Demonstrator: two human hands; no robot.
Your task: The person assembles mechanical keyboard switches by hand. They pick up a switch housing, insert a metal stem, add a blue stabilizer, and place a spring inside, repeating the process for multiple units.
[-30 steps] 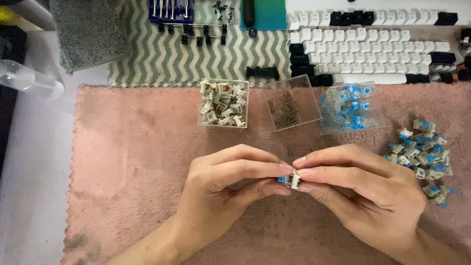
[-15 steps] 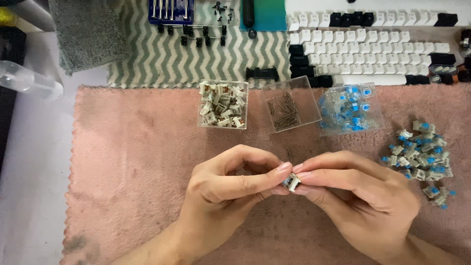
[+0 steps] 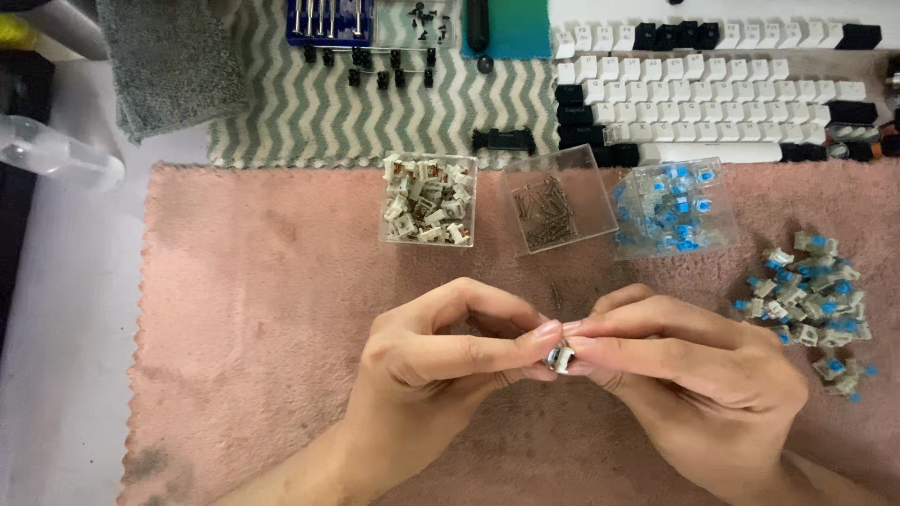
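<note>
fingertips of both hands meet in the lower middle of the frame, pinched together on one small keyboard switch (image 3: 561, 358). the left hand (image 3: 441, 361) presses in with thumb and forefinger from the left; the right hand (image 3: 698, 375) closes on the same piece from the right, so the two hands touch at the tips with the switch clamped between them. only a sliver of its pale housing and a bit of metal shows.

compared with a second ago, the piece has turned: then a blue part peeked out between the fingers, half a second ago a pale grey body showed, and now mostly a light, shiny face is up. the hands themselves have hardly shifted on the pink mat (image 3: 253, 309). my reading is that the switch is being rotated or pressed together in the fingers, not put down.

above the hands, in the middle of the frame, sit three clear boxes: a box of beige switch parts (image 3: 428, 200), a box of small springs (image 3: 547, 208) and a box of blue parts (image 3: 673, 206). a loose pile of blue-stemmed switches (image 3: 812, 300) lies at the right edge of the mat. a keyboard with white and black keys (image 3: 712, 89) runs across the upper right.
</note>
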